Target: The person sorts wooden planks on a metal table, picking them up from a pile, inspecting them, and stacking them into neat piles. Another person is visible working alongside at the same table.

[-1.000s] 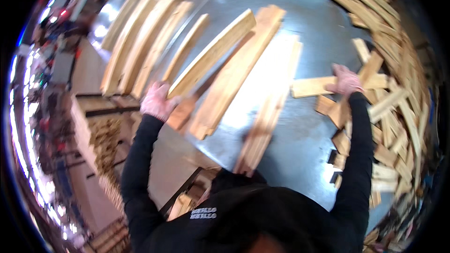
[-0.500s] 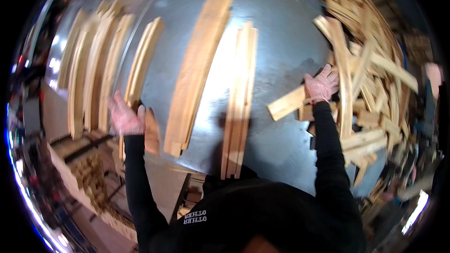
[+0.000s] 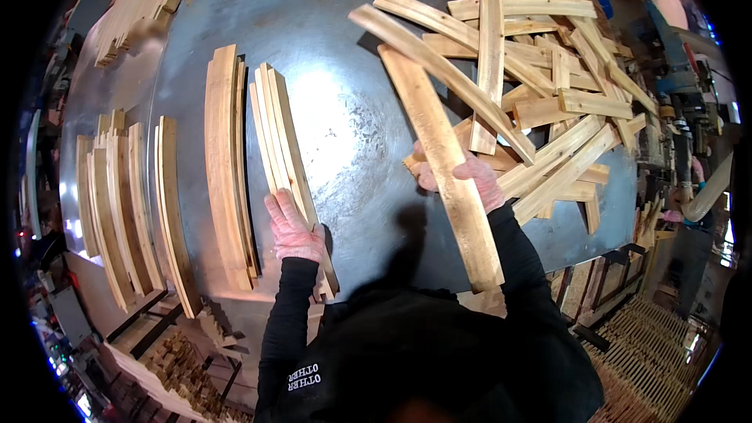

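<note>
My right hand [image 3: 482,180], in a pale pinkish glove, is closed around a wooden board [image 3: 435,117]. The board slants over the table's right half, its near end close to my body. Fingers show on both sides of it. My left hand [image 3: 296,229], gloved alike, rests on a group of narrow wooden strips [image 3: 283,129] standing side by side. Its fingers lie stretched along the strips and the thumb is spread to the right. Just left of that group lies a wider group of boards [image 3: 225,157].
A jumbled heap of boards [image 3: 540,70] covers the far right of the grey metal table [image 3: 345,188]. More boards [image 3: 117,204] lie in rows at the left, with a long stack [image 3: 145,4] at the far left. Piled wood [image 3: 176,360] sits below the table's left edge.
My right hand has taken hold of a board and drawn it toward me. My left hand has shifted right onto the narrow strips. The whole view has turned toward the right.
</note>
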`<move>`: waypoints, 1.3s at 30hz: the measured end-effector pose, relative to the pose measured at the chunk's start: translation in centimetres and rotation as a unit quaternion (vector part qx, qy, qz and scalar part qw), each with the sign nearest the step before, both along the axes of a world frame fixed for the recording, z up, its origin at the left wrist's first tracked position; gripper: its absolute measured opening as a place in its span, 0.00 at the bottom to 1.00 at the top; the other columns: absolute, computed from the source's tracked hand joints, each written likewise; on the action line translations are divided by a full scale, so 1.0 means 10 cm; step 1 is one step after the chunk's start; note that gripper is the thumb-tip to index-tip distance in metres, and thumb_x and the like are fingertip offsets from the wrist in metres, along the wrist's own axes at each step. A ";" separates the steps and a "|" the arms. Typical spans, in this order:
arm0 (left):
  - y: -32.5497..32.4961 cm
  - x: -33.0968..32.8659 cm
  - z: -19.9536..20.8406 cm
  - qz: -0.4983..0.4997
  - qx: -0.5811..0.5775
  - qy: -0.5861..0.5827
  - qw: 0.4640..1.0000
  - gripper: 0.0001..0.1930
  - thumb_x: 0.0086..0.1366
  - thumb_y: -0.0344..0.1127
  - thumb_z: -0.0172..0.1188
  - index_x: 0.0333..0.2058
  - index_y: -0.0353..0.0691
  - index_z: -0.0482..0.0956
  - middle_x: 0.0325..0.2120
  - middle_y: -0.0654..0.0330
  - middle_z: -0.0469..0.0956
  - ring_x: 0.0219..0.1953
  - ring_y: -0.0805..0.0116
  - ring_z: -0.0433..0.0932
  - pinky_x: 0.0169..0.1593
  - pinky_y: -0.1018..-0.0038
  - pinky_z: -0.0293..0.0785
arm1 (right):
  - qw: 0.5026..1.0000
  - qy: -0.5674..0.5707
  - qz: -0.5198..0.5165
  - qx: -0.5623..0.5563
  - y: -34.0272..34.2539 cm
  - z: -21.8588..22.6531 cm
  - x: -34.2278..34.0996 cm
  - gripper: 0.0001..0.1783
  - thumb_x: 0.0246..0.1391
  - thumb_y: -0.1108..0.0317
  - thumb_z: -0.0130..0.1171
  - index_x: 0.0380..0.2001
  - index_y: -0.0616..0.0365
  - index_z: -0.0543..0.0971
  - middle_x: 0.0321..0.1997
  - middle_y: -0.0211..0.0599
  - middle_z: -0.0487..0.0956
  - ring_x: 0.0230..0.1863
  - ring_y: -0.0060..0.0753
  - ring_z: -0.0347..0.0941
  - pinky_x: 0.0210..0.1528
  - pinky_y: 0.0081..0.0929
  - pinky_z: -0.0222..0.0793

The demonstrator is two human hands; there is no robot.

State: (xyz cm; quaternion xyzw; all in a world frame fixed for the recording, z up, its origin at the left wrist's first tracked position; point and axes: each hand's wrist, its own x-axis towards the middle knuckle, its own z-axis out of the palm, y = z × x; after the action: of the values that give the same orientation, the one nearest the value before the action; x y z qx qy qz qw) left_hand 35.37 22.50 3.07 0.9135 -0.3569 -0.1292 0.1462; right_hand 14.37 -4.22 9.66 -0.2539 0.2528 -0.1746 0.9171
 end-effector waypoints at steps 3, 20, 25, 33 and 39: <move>0.03 0.00 -0.28 0.079 -0.039 0.013 0.996 0.62 0.49 0.33 0.72 0.72 0.40 0.31 0.68 0.37 0.50 0.63 0.42 0.64 0.61 0.55 0.67 | 0.996 0.084 0.023 -0.005 0.17 -0.63 0.10 0.43 0.47 0.68 0.62 0.67 0.62 0.58 0.53 0.51 0.72 0.51 0.54 0.75 0.54 0.42 0.74; -0.26 -0.21 0.03 0.151 0.082 0.048 0.984 0.61 0.51 0.48 0.69 0.72 0.47 0.32 0.59 0.38 0.64 0.56 0.40 0.71 0.58 0.57 0.71 | 0.461 0.503 0.237 -0.692 -1.24 -0.65 0.66 0.45 0.49 0.40 0.59 0.61 0.63 0.66 0.52 0.58 0.78 0.52 0.57 0.76 0.53 0.53 0.69; -0.17 -0.21 -0.21 0.096 -0.075 0.083 0.989 0.56 0.55 0.50 0.68 0.72 0.41 0.38 0.63 0.38 0.59 0.62 0.41 0.66 0.62 0.58 0.67 | 0.557 0.202 0.278 -0.756 0.02 -1.11 1.07 0.27 0.66 0.48 0.42 0.47 0.61 0.77 0.41 0.53 0.81 0.44 0.51 0.79 0.47 0.41 0.76; -0.53 -0.39 0.12 0.105 0.092 0.003 0.990 0.59 0.49 0.51 0.70 0.71 0.40 0.40 0.66 0.30 0.50 0.65 0.33 0.60 0.63 0.53 0.64 | 0.351 0.616 -0.102 -0.698 -1.19 -0.88 0.52 0.36 0.55 0.53 0.58 0.60 0.66 0.63 0.59 0.57 0.68 0.61 0.55 0.66 0.64 0.44 0.62; -0.44 -0.32 0.06 0.097 0.053 0.021 0.994 0.57 0.51 0.53 0.70 0.71 0.40 0.43 0.66 0.29 0.50 0.65 0.32 0.59 0.63 0.53 0.64 | 0.660 0.555 -0.033 -0.505 -0.71 -0.62 0.34 0.41 0.51 0.64 0.64 0.62 0.70 0.56 0.44 0.57 0.74 0.37 0.47 0.79 0.35 0.37 0.83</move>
State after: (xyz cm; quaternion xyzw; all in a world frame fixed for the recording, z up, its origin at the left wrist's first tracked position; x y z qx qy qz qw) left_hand 32.16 18.07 3.66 0.9474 -0.2562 -0.1521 0.1170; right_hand 17.74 -11.33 3.50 -0.7197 0.5956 -0.1322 0.3314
